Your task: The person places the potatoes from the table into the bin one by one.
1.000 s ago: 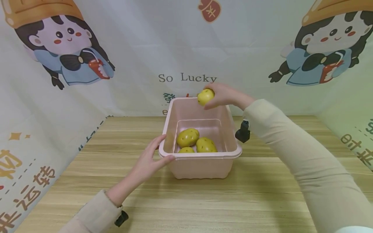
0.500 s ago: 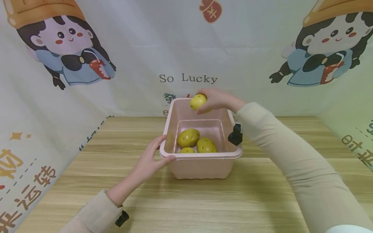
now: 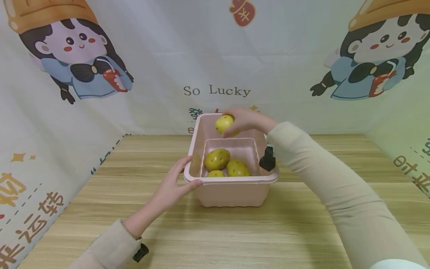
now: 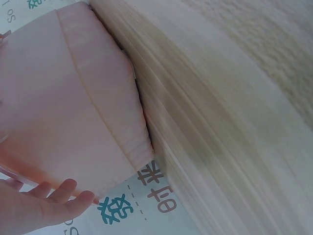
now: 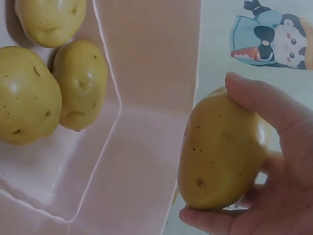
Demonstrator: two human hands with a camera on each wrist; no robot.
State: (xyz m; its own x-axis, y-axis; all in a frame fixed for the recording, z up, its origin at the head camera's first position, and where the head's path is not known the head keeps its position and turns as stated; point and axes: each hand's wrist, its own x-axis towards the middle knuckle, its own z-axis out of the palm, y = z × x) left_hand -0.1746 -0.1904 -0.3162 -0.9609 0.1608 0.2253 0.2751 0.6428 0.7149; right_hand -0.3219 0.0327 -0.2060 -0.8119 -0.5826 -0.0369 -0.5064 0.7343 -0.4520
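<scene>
In the head view my right hand (image 3: 246,120) holds a yellow potato (image 3: 225,124) over the back part of a pink plastic bin (image 3: 231,192). The right wrist view shows this potato (image 5: 220,152) between thumb and fingers, beside the bin's wall. Three more potatoes lie on the bin's floor: one at the left (image 3: 217,159), one at the right (image 3: 238,168), and one partly hidden behind the front rim (image 3: 215,173). My left hand (image 3: 171,182) rests at the bin's front left corner, thumb along the front rim and fingers spread against the left side.
The bin stands on a wood-grain table (image 3: 215,239). Close behind it hangs a white printed cloth (image 3: 215,56), which also runs along both sides. A black wrist camera (image 3: 267,160) on the right sleeve overlaps the bin's right rim in the head view.
My right hand has moved left and down with the potato, from the bin's back right rim to over its interior. The left hand, the bin and the potatoes inside have stayed put.
</scene>
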